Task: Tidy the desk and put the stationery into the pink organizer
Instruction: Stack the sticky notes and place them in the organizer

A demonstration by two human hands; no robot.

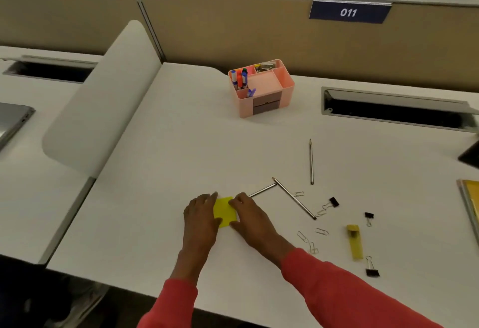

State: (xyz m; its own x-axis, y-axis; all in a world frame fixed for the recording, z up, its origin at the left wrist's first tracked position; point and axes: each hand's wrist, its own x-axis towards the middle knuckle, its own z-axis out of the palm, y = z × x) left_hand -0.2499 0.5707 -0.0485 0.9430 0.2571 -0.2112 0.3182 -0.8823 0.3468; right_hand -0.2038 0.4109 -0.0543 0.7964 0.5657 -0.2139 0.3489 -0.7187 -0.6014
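Note:
A yellow sticky-note pad lies on the white desk near the front edge. My left hand presses its left side and my right hand its right side, fingers curled on its edges. The pink organizer stands at the back middle with markers in its left slot and clips in a rear compartment. Three grey pencils lie to the right: one upright, one diagonal, one partly under my right hand. Paper clips, black binder clips and a yellow staple box are scattered at the right.
A cable slot opens in the desk at the back right. A yellow folder lies at the right edge, a dark object above it. A white divider stands on the left, tan partition panels behind. A laptop sits far left.

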